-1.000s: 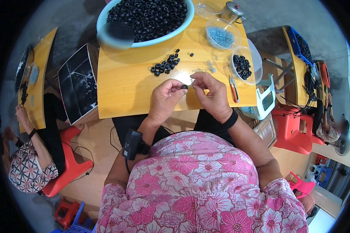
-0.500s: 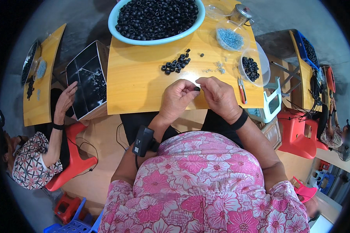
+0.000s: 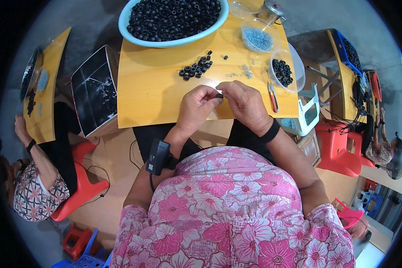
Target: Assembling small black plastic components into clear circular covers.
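Note:
Over the near edge of the wooden table (image 3: pixel 147 98), my left hand (image 3: pixel 195 106) pinches a small black ring-like piece (image 3: pixel 219 95) between thumb and forefinger. My right hand (image 3: pixel 245 105) is close beside it, its fingertips pinched together at the piece. Whatever those right fingertips hold is too small to make out. Beyond my hands, a loose group of black ring-like pieces (image 3: pixel 193 70) lies on the tabletop. To their right is a scatter of tiny clear pieces (image 3: pixel 246 70). Snips with red handles (image 3: pixel 273 99) rest near the right edge.
At the back stands a pale blue basin (image 3: pixel 126 35) full of black pieces. Tiny bluish clear pieces (image 3: pixel 257 38) fill a plastic bowl; another bowl holds black pieces (image 3: pixel 282 73). A metal cup (image 3: pixel 270 12) is behind. A box (image 3: pixel 96 91) and a seated co-worker (image 3: pixel 40 187) are left.
My whole view has shifted slightly. My hands stay together at the black piece, the right fingertips a little nearer it. The co-worker's hand has moved from the box to the left table's edge.

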Action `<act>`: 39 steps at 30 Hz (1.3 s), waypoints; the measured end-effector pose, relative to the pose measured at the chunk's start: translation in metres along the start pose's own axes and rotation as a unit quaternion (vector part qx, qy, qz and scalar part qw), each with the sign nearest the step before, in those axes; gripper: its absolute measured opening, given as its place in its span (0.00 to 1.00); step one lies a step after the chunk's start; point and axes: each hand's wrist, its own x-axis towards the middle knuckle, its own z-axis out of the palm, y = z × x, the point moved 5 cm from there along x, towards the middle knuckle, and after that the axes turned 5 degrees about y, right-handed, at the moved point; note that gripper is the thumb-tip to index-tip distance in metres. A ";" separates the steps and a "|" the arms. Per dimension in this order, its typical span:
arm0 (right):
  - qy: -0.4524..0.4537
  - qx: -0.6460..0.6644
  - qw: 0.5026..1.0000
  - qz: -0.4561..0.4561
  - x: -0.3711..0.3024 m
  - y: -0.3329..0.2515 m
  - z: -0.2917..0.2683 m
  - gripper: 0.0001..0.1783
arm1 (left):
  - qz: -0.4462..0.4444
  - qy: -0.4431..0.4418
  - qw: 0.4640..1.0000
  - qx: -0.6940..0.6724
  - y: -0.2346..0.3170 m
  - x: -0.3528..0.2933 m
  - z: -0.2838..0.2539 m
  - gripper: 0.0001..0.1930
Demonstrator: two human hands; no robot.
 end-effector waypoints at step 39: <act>-0.040 0.041 0.995 0.081 0.024 0.008 0.036 0.09 | -0.023 0.036 0.999 0.023 0.006 -0.021 -0.050 0.06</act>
